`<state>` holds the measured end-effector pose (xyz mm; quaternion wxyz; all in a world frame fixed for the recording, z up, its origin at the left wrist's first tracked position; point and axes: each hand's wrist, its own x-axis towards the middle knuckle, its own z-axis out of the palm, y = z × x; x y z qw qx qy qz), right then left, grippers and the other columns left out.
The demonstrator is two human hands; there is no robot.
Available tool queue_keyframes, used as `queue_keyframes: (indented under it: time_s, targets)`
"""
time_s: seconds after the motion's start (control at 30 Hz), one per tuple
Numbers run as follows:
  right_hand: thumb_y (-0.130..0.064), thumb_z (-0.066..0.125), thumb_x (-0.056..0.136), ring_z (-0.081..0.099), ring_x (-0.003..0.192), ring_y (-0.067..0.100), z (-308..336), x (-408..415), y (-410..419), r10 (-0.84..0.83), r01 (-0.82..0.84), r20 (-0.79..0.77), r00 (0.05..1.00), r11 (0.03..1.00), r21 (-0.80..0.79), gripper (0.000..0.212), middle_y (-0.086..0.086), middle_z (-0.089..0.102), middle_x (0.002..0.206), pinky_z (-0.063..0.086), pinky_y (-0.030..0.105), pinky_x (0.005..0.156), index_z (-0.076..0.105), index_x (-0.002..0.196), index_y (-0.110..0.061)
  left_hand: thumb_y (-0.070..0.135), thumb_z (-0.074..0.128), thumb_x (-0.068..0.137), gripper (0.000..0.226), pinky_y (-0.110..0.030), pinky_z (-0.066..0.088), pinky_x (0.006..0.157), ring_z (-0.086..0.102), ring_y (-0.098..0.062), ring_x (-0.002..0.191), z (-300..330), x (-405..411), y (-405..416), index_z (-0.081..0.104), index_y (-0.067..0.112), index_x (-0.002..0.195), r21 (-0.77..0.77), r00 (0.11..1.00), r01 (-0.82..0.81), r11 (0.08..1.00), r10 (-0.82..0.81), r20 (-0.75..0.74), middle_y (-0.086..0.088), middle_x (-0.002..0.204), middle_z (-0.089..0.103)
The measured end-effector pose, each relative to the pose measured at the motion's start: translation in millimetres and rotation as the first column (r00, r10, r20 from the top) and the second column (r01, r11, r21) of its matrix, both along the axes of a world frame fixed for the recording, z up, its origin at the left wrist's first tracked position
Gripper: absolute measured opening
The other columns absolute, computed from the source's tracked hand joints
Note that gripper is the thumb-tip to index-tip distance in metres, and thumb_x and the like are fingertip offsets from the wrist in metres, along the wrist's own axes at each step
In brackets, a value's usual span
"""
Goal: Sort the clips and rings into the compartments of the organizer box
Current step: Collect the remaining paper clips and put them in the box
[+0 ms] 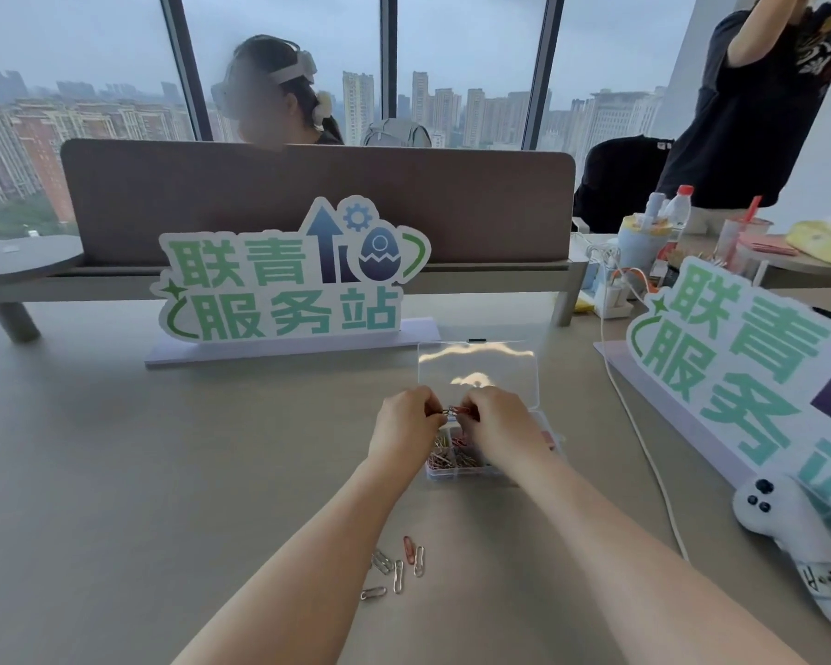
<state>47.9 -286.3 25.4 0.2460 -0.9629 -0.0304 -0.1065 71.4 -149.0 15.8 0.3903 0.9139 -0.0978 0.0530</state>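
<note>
A clear plastic organizer box (550, 431) lies on the table with its lid (478, 371) standing open behind it. Its near compartments hold pink and gold paper clips (444, 455). My left hand (404, 424) and my right hand (497, 422) meet just above the box, both pinching a small cluster of linked clips (454, 411), one reddish and one dark. Closer to me, several loose paper clips (397, 566) lie on the table between my forearms, silver ones and one pink.
A standing sign (289, 276) is behind the box, and a second sign (739, 371) leans at the right. A white cable (644, 439) and a white controller (787, 520) lie to the right. A desk divider (317, 199) and two people are beyond.
</note>
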Motion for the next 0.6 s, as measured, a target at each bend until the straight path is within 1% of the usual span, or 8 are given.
queue_keyframes:
  time_s: [0.13,0.3,0.43,0.5,0.6]
  targets:
    - [-0.014,0.057,0.091,0.061,0.086,0.03,-0.3,0.2,1.8,0.004,-0.005,-0.009,1.0,1.0,-0.028,0.013,0.014,0.067,0.092,0.045,0.035,0.071,0.066,0.09,-0.005,0.013,0.066,0.083,0.001,-0.031,0.048,0.072,0.059,-0.022,0.085,-2.8,0.8,1.0,0.066,0.012,0.083,0.055,0.999,0.042,0.998,-0.044,0.031,-0.006,0.091,0.065]
    - [-0.013,0.057,0.087,0.061,0.085,0.028,0.9,-0.3,5.4,-0.056,0.053,-0.063,0.996,0.998,-0.044,0.011,0.011,0.067,0.088,0.045,0.033,0.07,0.066,0.086,-0.007,0.014,0.067,0.082,0.009,-0.036,0.052,0.079,0.061,-0.024,0.089,-4.2,-1.0,3.0,0.069,0.012,0.091,0.114,0.996,0.081,0.99,-0.086,0.038,-0.006,0.096,0.065]
    - [-0.017,0.061,0.085,0.063,0.085,0.027,1.0,-3.3,6.9,-0.097,0.089,-0.126,0.987,0.993,-0.073,0.01,0.009,0.069,0.087,0.044,0.03,0.066,0.068,0.084,-0.01,0.019,0.068,0.082,0.015,-0.034,0.052,0.08,0.06,-0.023,0.092,-7.5,-3.1,5.7,0.071,0.015,0.096,0.126,0.995,0.091,0.988,-0.094,0.016,-0.006,0.099,0.064]
    - [-0.021,0.063,0.082,0.062,0.078,0.027,0.5,-3.5,7.2,-0.11,0.096,-0.159,0.981,0.991,-0.093,0.013,0.008,0.067,0.077,0.039,0.028,0.06,0.066,0.074,-0.012,0.023,0.07,0.081,0.019,-0.031,0.051,0.078,0.06,-0.022,0.092,-7.4,-3.9,6.7,0.071,0.016,0.098,0.107,0.996,0.088,0.99,-0.089,0.002,-0.004,0.099,0.064]
    - [-0.025,0.064,0.081,0.057,0.066,0.024,0.7,-3.9,7.7,-0.115,0.101,-0.188,0.975,0.991,-0.083,0.027,0.002,0.056,0.059,0.033,0.028,0.051,0.054,0.056,-0.018,0.026,0.07,0.082,0.022,-0.028,0.049,0.077,0.06,-0.019,0.092,-7.0,-4.9,8.5,0.071,0.015,0.101,0.101,0.995,0.098,0.99,-0.098,-0.008,-0.003,0.1,0.065]
